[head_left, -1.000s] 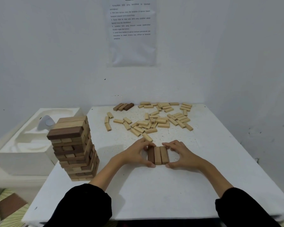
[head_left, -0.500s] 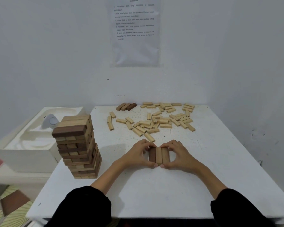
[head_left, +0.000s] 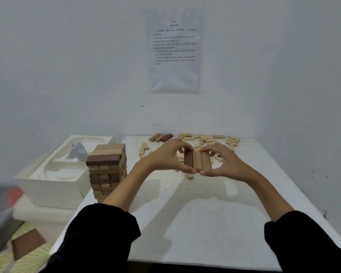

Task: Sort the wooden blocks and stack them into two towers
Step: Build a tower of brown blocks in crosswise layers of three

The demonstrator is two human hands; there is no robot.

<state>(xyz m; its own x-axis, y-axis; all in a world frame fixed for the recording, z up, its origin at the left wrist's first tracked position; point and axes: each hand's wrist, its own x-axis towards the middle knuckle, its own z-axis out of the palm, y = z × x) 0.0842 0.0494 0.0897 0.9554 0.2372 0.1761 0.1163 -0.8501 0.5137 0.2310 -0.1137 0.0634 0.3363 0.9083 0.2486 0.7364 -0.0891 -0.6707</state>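
Three blocks (head_left: 197, 161), one dark, two tan, pinched between left hand (head_left: 165, 157) and right hand (head_left: 227, 162), one tower (head_left: 106, 170)

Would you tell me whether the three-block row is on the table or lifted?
Lifted: left hand and right hand pinch the row clear of the table.

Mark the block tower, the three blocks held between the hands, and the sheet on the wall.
block tower (head_left: 103, 160), head view, dark block near its top.
held blocks (head_left: 197, 162), head view, middle block's top face.
wall sheet (head_left: 174, 75), head view, blank lower half.
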